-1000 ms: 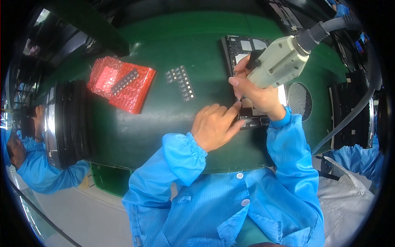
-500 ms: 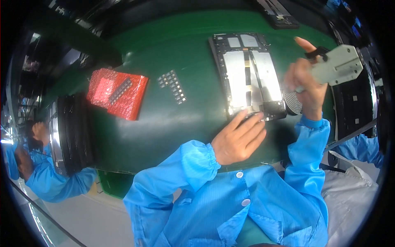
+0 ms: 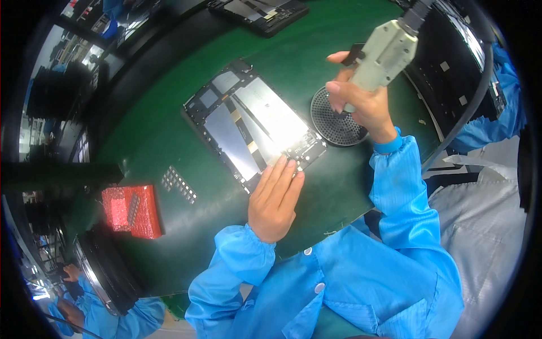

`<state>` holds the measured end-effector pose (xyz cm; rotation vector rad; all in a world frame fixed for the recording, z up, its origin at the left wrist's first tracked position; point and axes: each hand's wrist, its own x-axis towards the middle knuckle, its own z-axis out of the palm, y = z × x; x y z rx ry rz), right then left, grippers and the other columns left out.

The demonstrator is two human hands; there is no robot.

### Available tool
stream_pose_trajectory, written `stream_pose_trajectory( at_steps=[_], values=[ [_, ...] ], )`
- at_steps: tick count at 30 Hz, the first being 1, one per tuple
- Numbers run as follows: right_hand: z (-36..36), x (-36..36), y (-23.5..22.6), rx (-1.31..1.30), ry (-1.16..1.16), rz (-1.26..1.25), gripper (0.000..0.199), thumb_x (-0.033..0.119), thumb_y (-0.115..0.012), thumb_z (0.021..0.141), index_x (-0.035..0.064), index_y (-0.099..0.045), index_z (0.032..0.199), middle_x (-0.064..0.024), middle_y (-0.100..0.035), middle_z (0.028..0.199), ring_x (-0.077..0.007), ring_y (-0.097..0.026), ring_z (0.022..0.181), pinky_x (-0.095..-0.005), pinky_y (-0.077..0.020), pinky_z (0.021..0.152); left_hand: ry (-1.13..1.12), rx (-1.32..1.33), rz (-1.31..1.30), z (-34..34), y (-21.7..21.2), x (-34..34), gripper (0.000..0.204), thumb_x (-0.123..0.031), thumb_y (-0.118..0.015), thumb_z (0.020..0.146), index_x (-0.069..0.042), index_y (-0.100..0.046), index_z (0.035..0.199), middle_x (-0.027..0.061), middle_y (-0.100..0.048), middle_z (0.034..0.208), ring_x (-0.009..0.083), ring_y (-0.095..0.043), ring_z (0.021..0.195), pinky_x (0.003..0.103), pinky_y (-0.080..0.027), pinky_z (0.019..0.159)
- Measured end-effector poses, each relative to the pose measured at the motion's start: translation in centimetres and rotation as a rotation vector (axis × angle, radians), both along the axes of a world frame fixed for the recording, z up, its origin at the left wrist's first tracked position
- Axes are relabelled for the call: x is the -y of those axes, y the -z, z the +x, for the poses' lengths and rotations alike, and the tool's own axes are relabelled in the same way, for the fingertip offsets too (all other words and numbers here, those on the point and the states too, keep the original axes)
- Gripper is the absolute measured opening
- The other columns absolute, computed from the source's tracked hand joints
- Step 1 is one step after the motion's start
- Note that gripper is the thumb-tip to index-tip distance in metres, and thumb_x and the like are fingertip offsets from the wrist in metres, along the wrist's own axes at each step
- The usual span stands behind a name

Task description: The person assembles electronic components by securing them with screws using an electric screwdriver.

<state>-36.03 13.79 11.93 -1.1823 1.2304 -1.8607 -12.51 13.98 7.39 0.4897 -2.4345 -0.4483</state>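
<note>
The opened tablet (image 3: 274,113) slants lengthwise far-left from the nearer, flat, empty left hand (image 3: 273,208); the right hand (image 3: 370,107) clasps a probable electric screwdriver (image 3: 387,55).

Electronics workshop: opened device (image 3: 254,125), pale hand tool (image 3: 384,56), blue smocks (image 3: 367,268)

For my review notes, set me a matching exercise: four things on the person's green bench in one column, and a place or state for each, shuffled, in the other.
Things
1. Pale green handheld tool
2. Flat black-framed device with silver panels
3. Red bubble-wrap packet
4. Round grey dish with a dotted surface

Places and states
A. Has a narrow dark strip lying on it
B. Just right of the device, in the picture
C. Gripped in the right hand
D. At its near edge, under the fingers of the left hand

Right pairs: 1-C; 2-D; 3-A; 4-B
</note>
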Motion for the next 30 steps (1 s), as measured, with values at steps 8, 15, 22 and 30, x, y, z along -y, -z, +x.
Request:
stream_pose_trajectory(
  at_steps=[8, 15, 22, 30],
  values=[
    [-0.1, 0.1, 0.2, -0.054, -0.027, 0.098, 0.041, -0.001, -0.066, 0.072, -0.0052, -0.049, 0.11, -0.0029, -0.053, 0.057, -0.0099, -0.05, 0.047, -0.0225, -0.0379, 0.044, -0.089, 0.019, -0.036, 0.3, 0.2, 0.0, 0.031, 0.006, -0.067, 0.069, 0.004, -0.061, 0.1, 0.0202, -0.06, 0.107, 0.0342, -0.054, 0.11, 0.047, -0.04, 0.093],
    [-0.1, 0.1, 0.5, -0.074, -0.019, 0.09, 0.034, -0.001, -0.068, 0.072, -0.0034, -0.051, 0.101, -0.0021, -0.052, 0.055, -0.0093, -0.05, 0.047, -0.0219, -0.0381, 0.045, -0.074, 0.001, -0.034, 0.7, 0.0, 0.0, 0.025, 0.006, -0.067, 0.069, 0.004, -0.063, 0.094, 0.0198, -0.061, 0.104, 0.0328, -0.056, 0.107, 0.046, -0.041, 0.092],
    [-0.2, -0.1, 0.6, -0.082, -0.02, 0.085, 0.035, 0.0, -0.067, 0.073, -0.0041, -0.05, 0.103, -0.0017, -0.052, 0.055, -0.0089, -0.049, 0.047, -0.0219, -0.0379, 0.046, -0.061, -0.041, -0.014, 0.6, 0.3, -0.1, 0.024, 0.009, -0.059, 0.071, 0.003, -0.064, 0.094, 0.0173, -0.063, 0.102, 0.031, -0.058, 0.104, 0.043, -0.044, 0.09],
    [0.9, 0.2, 0.0, -0.113, 0.049, 0.017, 0.035, 0.0, -0.067, 0.074, -0.0036, -0.052, 0.105, -0.0027, -0.054, 0.058, -0.0088, -0.05, 0.047, -0.023, -0.0393, 0.044, 0.022, -0.045, 0.022, 1.2, 0.3, 0.6, 0.03, 0.007, -0.061, 0.064, 0.004, -0.063, 0.093, 0.0188, -0.06, 0.107, 0.0318, -0.055, 0.108, 0.043, -0.043, 0.093]
  ],
)
